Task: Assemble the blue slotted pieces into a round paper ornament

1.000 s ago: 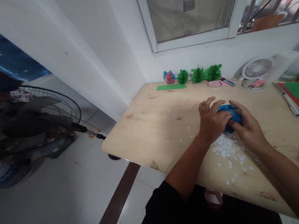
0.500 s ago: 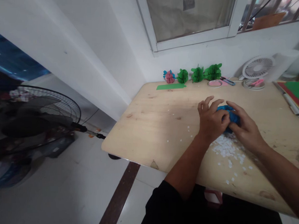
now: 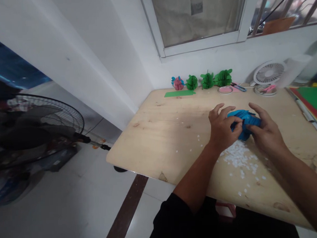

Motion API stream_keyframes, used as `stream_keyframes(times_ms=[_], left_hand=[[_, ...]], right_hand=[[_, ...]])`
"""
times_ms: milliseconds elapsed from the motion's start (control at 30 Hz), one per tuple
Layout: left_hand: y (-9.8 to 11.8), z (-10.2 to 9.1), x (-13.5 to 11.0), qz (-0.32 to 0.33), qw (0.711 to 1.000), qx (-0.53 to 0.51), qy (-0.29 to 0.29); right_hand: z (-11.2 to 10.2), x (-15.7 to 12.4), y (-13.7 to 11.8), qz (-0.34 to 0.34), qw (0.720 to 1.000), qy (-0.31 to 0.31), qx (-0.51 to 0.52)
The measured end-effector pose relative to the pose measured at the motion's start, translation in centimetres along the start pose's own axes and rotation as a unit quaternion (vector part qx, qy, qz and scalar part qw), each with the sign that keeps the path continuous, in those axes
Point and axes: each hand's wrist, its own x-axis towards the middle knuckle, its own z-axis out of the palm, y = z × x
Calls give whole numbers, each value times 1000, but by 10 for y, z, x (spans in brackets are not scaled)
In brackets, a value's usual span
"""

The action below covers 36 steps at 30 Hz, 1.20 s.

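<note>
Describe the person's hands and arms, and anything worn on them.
The left hand and right hand are bare: no gloves, rings or watch show. Both forearms are uncovered. A black sleeve starts near the left elbow; the right arm leaves the picture with no sleeve in sight.

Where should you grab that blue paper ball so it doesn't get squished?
By its two ends, one hand from each side, like the left hand and right hand do now. The blue paper ball is thin fanned layers, so gentle fingertips on the outer faces seem safest.
</note>
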Motion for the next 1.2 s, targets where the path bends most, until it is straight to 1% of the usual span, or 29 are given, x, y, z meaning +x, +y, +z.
stream_keyframes(times_ms=[167,267,333,433,533,733,867,1033,1200], left_hand=[[-3,3,-1,29,999,29,-3],[-4,3,-2,32,999,43,-7],[-5,4,-2,36,998,45,3],[-5,4,-2,36,998,51,15],[-4,4,-2,32,997,63,9],[-2,3,-2,18,996,90,-4],[-2,1,-1,15,997,79,-3],[1,-2,-1,-2,999,49,6],[1,-1,-1,-9,998,59,-4]], right_hand=[[4,-5,0,-38,997,-30,-65],[5,-8,0,-65,991,-46,-105],[5,-9,0,-70,988,-56,-127],[5,-10,0,-75,985,-62,-144],[5,-9,2,-94,981,-66,-159],[4,-8,6,-97,978,-67,-175],[4,-8,5,-106,977,-64,-171],[6,-9,3,-86,982,-63,-157],[6,-10,3,-100,981,-67,-154]])
